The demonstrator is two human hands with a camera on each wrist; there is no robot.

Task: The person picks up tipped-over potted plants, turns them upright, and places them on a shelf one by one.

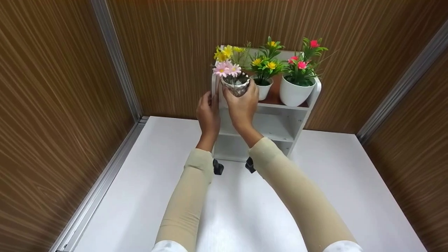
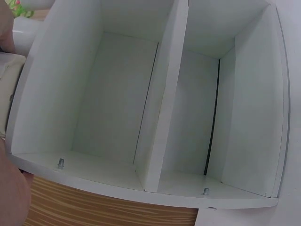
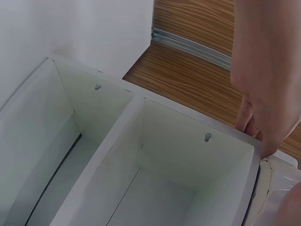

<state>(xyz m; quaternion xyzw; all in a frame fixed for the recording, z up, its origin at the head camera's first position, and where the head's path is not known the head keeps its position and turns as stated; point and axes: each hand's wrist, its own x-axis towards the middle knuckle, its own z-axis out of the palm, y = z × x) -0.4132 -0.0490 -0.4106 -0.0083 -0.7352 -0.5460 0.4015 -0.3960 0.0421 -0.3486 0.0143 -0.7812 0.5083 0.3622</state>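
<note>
My right hand [image 1: 242, 105] grips a patterned grey-white flower pot [image 1: 237, 89] with pink flowers [image 1: 227, 69], at the left end of the shelf unit's top board. Fingers wrap both sides of the pot, below its rim. My left hand [image 1: 209, 113] is at the white shelf unit's [image 1: 273, 124] left side. In the right wrist view the left hand [image 3: 270, 75] straddles the side panel, with some fingers outside it and one digit inside by the pot's base [image 3: 264, 188]. Part of the pot is hidden behind the right hand.
Right of the held pot stand a small white pot [image 1: 262, 89] of yellow flowers and a larger white pot [image 1: 295, 92] of red-pink flowers. Two compartments lie below. Black clamp-like pieces [image 1: 217, 167] show near the wrists. Wood-grain panels [image 1: 168, 63] surround the white table [image 1: 140, 182].
</note>
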